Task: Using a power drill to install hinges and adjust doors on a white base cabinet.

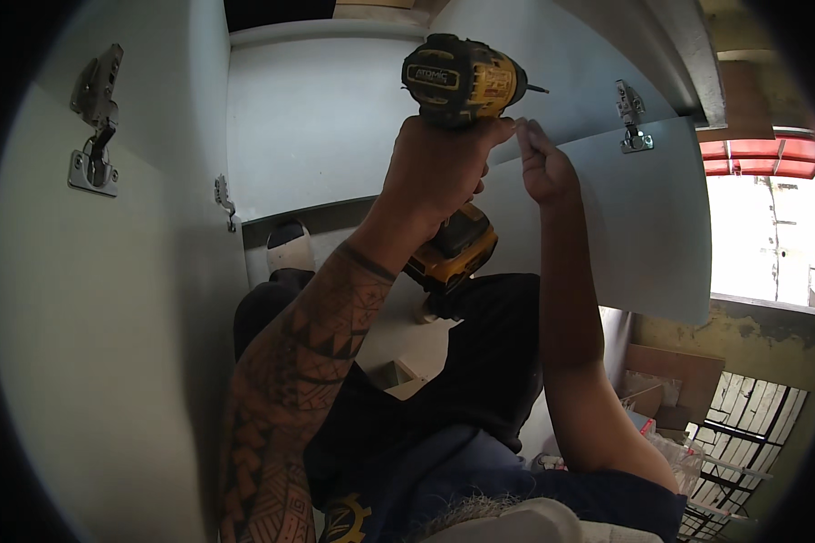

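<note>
My left hand (433,172) is wrapped round the grip of a yellow and black cordless drill driver (462,80). Its body sits above my fist, the thin bit points right, and the battery end hangs below the wrist. Close beside the bit, slightly lower, my right hand (545,170) is raised with thumb and fingertips pinched together. Whatever may be between those fingertips is too small to make out. To the right of that hand, a metal cabinet hinge (634,122) joins the pale cabinet door (643,217) to the side panel.
On the left panel (109,317) are a large open hinge (100,127) and a smaller hinge (225,201). A pale board (317,118) spans the cabinet's back. My bent legs are below. Brown boards (670,376) and a barred grille (752,416) stand at lower right.
</note>
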`<state>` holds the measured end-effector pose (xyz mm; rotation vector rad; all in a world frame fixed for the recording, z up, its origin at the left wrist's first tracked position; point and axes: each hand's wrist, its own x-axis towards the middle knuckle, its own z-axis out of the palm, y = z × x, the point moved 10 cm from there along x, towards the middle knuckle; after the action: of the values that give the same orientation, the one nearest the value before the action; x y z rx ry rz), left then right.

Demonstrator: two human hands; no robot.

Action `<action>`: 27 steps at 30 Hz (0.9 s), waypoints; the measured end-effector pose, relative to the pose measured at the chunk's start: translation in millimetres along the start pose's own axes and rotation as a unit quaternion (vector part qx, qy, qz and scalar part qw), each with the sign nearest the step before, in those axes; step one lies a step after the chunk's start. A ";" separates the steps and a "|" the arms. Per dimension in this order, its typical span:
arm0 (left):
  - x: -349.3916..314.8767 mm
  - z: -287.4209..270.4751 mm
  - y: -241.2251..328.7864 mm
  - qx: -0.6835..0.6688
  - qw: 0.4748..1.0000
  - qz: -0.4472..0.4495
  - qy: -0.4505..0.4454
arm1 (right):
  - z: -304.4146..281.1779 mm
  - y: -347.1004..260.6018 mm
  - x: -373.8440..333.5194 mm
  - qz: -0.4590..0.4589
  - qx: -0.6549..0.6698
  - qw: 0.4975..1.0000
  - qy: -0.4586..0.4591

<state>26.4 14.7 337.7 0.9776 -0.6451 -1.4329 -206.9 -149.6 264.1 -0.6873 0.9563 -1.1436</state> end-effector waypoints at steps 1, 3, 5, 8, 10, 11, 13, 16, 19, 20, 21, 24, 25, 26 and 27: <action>-1.9 -1.2 -2.3 -0.001 1.000 -0.003 0.000 | 0.0 -5.5 0.7 -0.027 0.013 1.000 -0.003; -7.2 -1.9 -1.9 0.022 1.000 0.003 -0.007 | -1.8 -11.1 4.6 -0.047 0.042 0.998 0.018; -7.8 -3.7 -7.2 0.020 1.000 -0.018 -0.010 | -1.9 -19.7 6.8 -0.071 0.072 0.994 0.036; -12.1 0.1 -0.6 0.031 0.999 -0.028 -0.022 | 6.2 -35.0 6.5 -0.093 0.128 0.985 0.064; -12.4 4.3 3.0 0.037 0.999 -0.018 -0.035 | 5.9 -42.0 9.8 -0.099 0.153 0.980 0.075; -11.4 5.9 -0.3 0.027 0.999 -0.029 -0.036 | 6.3 -48.0 9.7 -0.106 0.155 0.980 0.072; -9.2 6.8 -4.3 0.022 0.998 -0.035 -0.039 | 12.5 -52.9 8.1 -0.111 0.150 0.980 0.062; -7.0 8.9 -0.5 0.024 0.999 -0.016 -0.045 | 21.9 -61.8 6.3 -0.114 0.156 0.980 0.051; -6.3 10.6 2.2 0.023 0.999 -0.013 -0.041 | 32.1 -71.2 2.5 -0.124 0.146 0.981 0.014; -6.2 12.8 4.1 0.027 0.999 -0.010 -0.043 | 31.9 -75.0 0.7 -0.129 0.147 0.981 0.014; -5.2 15.5 6.1 0.031 0.998 -0.006 -0.047 | 33.5 -79.1 -0.1 -0.131 0.147 0.980 0.005; -2.3 20.6 9.0 0.011 0.999 0.017 -0.048 | 34.6 -90.4 -5.1 -0.145 0.146 0.978 0.005; -0.9 21.5 8.2 0.014 0.998 0.019 -0.050 | 34.3 -93.0 -8.5 -0.153 0.145 0.978 0.014; 1.0 21.5 7.0 0.003 0.999 0.021 -0.049 | 36.4 -94.9 -11.3 -0.156 0.148 0.977 0.013; 3.2 23.3 6.2 -0.009 0.998 0.023 -0.050 | 36.6 -99.6 -13.0 -0.167 0.139 0.976 0.009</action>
<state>9.9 7.0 353.7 0.8765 -0.7215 -1.4512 -218.9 -166.9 369.0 -0.6246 0.6901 -1.5485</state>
